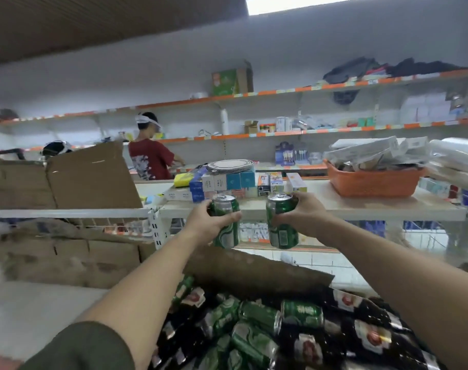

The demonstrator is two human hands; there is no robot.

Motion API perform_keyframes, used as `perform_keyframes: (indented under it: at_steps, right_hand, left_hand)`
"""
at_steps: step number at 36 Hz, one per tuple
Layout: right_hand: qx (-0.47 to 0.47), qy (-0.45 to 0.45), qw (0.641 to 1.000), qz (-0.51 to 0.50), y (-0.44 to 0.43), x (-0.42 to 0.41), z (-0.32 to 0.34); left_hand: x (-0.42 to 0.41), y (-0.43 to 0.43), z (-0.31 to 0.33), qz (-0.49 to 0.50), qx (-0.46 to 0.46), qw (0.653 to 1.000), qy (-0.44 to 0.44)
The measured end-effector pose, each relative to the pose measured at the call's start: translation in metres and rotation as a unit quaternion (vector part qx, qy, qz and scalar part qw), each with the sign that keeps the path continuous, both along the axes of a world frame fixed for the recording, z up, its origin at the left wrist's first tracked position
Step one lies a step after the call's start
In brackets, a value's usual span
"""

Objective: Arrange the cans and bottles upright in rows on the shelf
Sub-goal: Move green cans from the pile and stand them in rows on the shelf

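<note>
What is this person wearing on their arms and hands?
Both hands are bare: the left hand and the right hand show no gloves, rings or watch. The left arm has a dark olive-green sleeve over its upper part. The right arm is bare as far as the picture shows.

A shop: price-tagged shelves (pixel 281 134) of boxed goods (pixel 235 182).
</note>
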State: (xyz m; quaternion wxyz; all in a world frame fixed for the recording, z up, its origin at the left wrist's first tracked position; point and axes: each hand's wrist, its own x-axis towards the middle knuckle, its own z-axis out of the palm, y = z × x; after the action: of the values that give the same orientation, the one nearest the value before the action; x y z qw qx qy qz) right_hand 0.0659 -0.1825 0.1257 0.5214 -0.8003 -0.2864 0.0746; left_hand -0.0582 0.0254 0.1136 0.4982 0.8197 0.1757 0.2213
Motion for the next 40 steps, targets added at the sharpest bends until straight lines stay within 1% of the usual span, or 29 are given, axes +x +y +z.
perform_keyframes:
  at_steps: [2, 6, 9, 11, 13, 17, 22, 23, 27, 28, 31, 37, 40]
  right_hand:
    - [0.0, 0.013, 0.999, 0.045, 0.031, -0.013, -0.003]
    - [0.006, 0.007, 0.99, 0.144, 0.098, -0.05, -0.01]
    - [-0.006, -0.003, 0.976, 0.215, 0.152, -0.091, -0.014]
    - [-0.011, -0.014, 0.966, 0.257, 0.186, -0.121, -0.015]
    - [-0.012, -0.015, 0.954, 0.299, 0.218, -0.155, -0.016]
    - [-0.014, -0.022, 0.931, 0.364, 0.282, -0.222, -0.021]
    - [-0.006, -0.01, 0.916, 0.401, 0.359, -0.307, -0.03]
    - [-0.004, -0.005, 0.913, 0.409, 0.374, -0.323, -0.03]
    - [-0.004, 0.006, 0.903, 0.43, 0.43, -0.378, -0.028]
    - [0.0, 0.011, 0.901, 0.433, 0.443, -0.389, -0.027]
    - [-0.003, 0.026, 0.897, 0.441, 0.479, -0.418, -0.023]
    - [-0.001, 0.032, 0.887, 0.46, 0.544, -0.452, -0.025]
    - [-0.013, 0.03, 0.884, 0.465, 0.581, -0.458, -0.034]
  left_hand:
    - [-0.027, 0.016, 0.0, 0.035, 0.008, 0.999, 0.0]
    - [-0.093, 0.058, -0.004, 0.141, 0.024, 0.989, 0.03]
    - [-0.157, 0.087, -0.008, 0.231, 0.018, 0.971, 0.052]
    - [-0.198, 0.109, -0.012, 0.274, -0.004, 0.961, 0.042]
    - [-0.24, 0.124, -0.013, 0.317, -0.007, 0.948, 0.04]
    - [-0.325, 0.153, -0.022, 0.373, 0.002, 0.927, 0.044]
    - [-0.423, 0.203, -0.034, 0.439, 0.002, 0.896, 0.073]
    - [-0.44, 0.211, -0.032, 0.456, 0.001, 0.887, 0.069]
    - [-0.496, 0.246, -0.024, 0.479, 0.006, 0.877, 0.031]
    - [-0.507, 0.255, -0.021, 0.492, 0.002, 0.87, 0.034]
    - [-0.534, 0.284, -0.015, 0.518, 0.033, 0.854, 0.042]
    - [-0.568, 0.346, -0.033, 0.523, 0.026, 0.851, 0.045]
    - [-0.574, 0.373, -0.042, 0.512, 0.005, 0.858, 0.029]
